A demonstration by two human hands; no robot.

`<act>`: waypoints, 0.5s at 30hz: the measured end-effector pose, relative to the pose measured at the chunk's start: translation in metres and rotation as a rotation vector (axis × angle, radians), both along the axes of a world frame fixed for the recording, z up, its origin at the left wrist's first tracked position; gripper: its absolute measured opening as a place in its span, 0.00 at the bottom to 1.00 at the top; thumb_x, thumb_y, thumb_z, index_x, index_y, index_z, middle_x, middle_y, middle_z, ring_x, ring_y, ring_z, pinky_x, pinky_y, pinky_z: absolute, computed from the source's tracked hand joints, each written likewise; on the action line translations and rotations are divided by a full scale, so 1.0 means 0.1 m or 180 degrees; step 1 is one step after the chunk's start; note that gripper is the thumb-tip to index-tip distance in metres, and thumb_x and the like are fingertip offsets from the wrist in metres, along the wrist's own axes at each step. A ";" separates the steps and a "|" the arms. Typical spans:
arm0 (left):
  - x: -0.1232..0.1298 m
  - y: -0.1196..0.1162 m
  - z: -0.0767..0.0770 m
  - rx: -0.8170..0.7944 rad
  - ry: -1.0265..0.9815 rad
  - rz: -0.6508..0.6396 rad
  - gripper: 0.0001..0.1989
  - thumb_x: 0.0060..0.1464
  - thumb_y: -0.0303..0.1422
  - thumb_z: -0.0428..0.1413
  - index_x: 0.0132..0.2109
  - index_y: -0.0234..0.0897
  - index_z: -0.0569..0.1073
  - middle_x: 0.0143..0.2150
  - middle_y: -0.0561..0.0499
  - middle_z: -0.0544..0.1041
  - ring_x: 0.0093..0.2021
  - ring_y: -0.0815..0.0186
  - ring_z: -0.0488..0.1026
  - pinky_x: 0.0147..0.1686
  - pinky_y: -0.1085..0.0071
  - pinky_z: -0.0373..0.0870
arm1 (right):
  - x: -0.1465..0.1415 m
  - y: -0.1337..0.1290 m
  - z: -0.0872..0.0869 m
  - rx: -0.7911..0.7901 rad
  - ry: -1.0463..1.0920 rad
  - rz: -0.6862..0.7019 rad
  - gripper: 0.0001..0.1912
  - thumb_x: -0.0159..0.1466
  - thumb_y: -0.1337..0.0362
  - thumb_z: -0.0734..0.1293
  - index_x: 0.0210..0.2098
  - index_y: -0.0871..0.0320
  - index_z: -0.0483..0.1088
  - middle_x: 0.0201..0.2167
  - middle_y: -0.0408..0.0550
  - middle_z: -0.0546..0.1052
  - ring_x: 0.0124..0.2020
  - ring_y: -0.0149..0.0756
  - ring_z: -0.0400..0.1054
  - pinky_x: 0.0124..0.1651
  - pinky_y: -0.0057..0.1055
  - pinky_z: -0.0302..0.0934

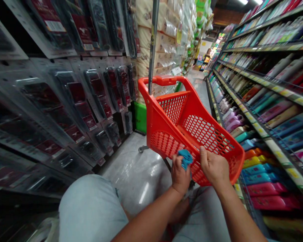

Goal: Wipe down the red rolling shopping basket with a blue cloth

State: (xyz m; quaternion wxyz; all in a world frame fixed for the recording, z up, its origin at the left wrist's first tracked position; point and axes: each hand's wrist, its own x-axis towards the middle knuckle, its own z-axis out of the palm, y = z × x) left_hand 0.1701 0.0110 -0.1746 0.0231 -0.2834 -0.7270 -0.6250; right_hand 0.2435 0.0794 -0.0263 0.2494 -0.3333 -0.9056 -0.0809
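A red plastic shopping cart [166, 134] with perforated sides stands tilted in view in front of me, its basket bare inside. My left hand [180, 173] is closed on a crumpled blue cloth [186, 158], which lies against the cart's near side panel. Over the cart's near rim my right hand [214, 166] is wrapped, with the thumb on top and the other fingers hidden behind the side. A grey metal pole [153, 43] rises at the handle end of the cart.
Packaged goods [73, 101] hang on the left wall. Beyond them stand stacked beige packs [159, 40] and a green box [140, 117]. Shelves of bottles [265, 168] line the right side. The grey floor [131, 164] shows between my knees and the cart, with a caster wheel [142, 148].
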 end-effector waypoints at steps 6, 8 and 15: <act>-0.58 -0.04 -0.12 0.0085 -0.0531 0.0875 0.19 0.64 0.41 0.57 0.57 0.36 0.71 0.55 0.44 0.74 0.51 0.60 0.75 0.50 0.56 0.76 | 0.09 0.13 -0.03 0.0092 0.0155 0.0391 0.36 0.75 0.52 0.50 0.20 0.60 0.73 0.14 0.50 0.72 0.15 0.29 0.59 0.25 0.31 0.41; -0.99 -0.02 -0.11 0.0119 -0.0751 0.1318 0.21 0.63 0.41 0.57 0.59 0.36 0.70 0.57 0.43 0.73 0.53 0.58 0.74 0.51 0.54 0.76 | 0.11 0.14 -0.04 0.0146 0.0187 0.0518 0.36 0.76 0.53 0.50 0.20 0.60 0.73 0.14 0.49 0.72 0.15 0.29 0.61 0.25 0.31 0.42; -0.93 -0.14 -0.03 0.0256 -0.0537 0.1342 0.16 0.63 0.39 0.57 0.54 0.36 0.71 0.50 0.46 0.76 0.47 0.62 0.76 0.48 0.58 0.76 | 0.01 0.16 -0.01 0.0389 0.0424 0.0924 0.34 0.76 0.55 0.52 0.18 0.59 0.69 0.13 0.46 0.70 0.14 0.28 0.63 0.24 0.31 0.46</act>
